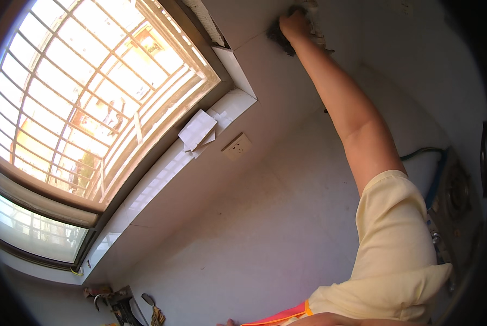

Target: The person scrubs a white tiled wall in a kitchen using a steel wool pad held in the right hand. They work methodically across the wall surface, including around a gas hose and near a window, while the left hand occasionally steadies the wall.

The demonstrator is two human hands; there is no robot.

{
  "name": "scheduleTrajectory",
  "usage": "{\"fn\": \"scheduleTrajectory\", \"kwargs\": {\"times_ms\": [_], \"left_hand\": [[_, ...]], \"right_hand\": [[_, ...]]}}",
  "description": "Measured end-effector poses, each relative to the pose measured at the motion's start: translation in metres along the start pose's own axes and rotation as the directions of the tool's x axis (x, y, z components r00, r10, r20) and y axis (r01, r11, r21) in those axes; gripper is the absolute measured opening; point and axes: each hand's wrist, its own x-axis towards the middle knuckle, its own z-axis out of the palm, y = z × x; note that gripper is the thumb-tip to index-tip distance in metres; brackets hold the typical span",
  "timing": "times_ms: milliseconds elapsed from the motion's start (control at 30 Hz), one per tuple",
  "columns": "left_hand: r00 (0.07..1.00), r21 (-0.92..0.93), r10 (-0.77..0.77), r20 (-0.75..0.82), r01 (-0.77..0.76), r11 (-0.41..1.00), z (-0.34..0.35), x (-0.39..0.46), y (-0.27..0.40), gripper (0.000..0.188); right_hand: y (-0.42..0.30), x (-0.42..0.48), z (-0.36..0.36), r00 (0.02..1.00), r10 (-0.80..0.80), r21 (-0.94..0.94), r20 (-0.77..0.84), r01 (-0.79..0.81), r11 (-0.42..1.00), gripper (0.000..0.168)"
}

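My right arm, in a cream sleeve, reaches up along the tiled wall. My right hand (pixel 295 26) is at a rough dark patch (pixel 279 36) on the wall, beside a light, uneven fitting (pixel 317 24). The fingers look bent, but shade hides whether they hold anything and whether the patch is a hole or dark material. Only a few fingertips of my left hand (pixel 227 323) show at the bottom edge, by a red apron with orange trim (pixel 276 317). What that hand touches or holds is hidden. The pale countertop (pixel 243 228) lies before me.
A barred window (pixel 84 93) fills the upper left. Loose white tile pieces (pixel 198 128) lie on its sill, above a wall socket (pixel 237 146). A gas stove (pixel 457 191) with a green hose (pixel 421 150) stands at the right. A curved tap (pixel 98 300) and utensils (pixel 150 303) are at lower left.
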Motion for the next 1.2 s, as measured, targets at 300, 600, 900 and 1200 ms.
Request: {"fn": "scheduleTrajectory", "kwargs": {"times_ms": [300,600,900,1200], "left_hand": [[1.000,0.012,0.020,0.004,-0.020,1.000,0.001,0.008,-0.001,0.093],[1.000,0.015,0.025,-0.006,-0.025,1.000,0.000,0.009,-0.003,0.095],[1.000,-0.011,-0.011,-0.010,0.011,1.000,0.005,0.000,-0.020,0.096],[1.000,-0.002,-0.019,0.002,0.019,1.000,0.019,0.002,-0.019,0.097]], "right_hand": [[0.031,-0.005,0.039,0.983,-0.164,0.003,-0.080,0.164,0.986,0.065],[0.039,0.027,0.031,0.999,0.025,0.148,0.042,-0.031,0.989,0.072],[0.028,0.031,0.014,0.987,0.013,0.241,0.161,-0.052,0.969,0.062],[0.012,0.028,0.007,0.982,-0.123,0.030,-0.146,0.129,0.991,0.060]]}}
